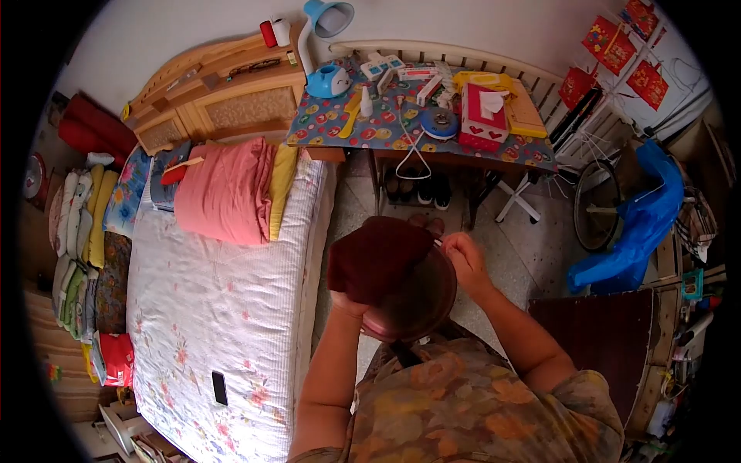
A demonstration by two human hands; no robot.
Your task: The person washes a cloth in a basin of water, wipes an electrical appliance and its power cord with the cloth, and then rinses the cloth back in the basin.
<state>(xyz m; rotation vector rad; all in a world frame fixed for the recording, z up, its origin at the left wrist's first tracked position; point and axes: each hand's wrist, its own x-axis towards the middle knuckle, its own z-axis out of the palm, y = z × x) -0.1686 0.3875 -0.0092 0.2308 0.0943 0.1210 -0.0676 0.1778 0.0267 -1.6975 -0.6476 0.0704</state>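
Note:
A dark maroon cloth (378, 258), thick and folded over, covers the upper left of a round, shiny reddish object (421, 305) in front of my body. Whether that object is a basin or a stool top I cannot tell. My left hand (350, 303) is closed on the lower left edge of the cloth, its fingers partly hidden beneath it. At the upper right rim of the round object, my right hand (465, 261) is closed, with a small pale bit showing by its fingertips. What exactly those fingers pinch is unclear.
On the left stands a bed (208, 309) with a folded pink quilt (224, 189) and a phone (220, 388). Ahead is a table (340, 135) holding a tissue box (485, 116). Shoes (434, 189) lie beneath it. A blue plastic bag (637, 224) and wheel (596, 204) are right.

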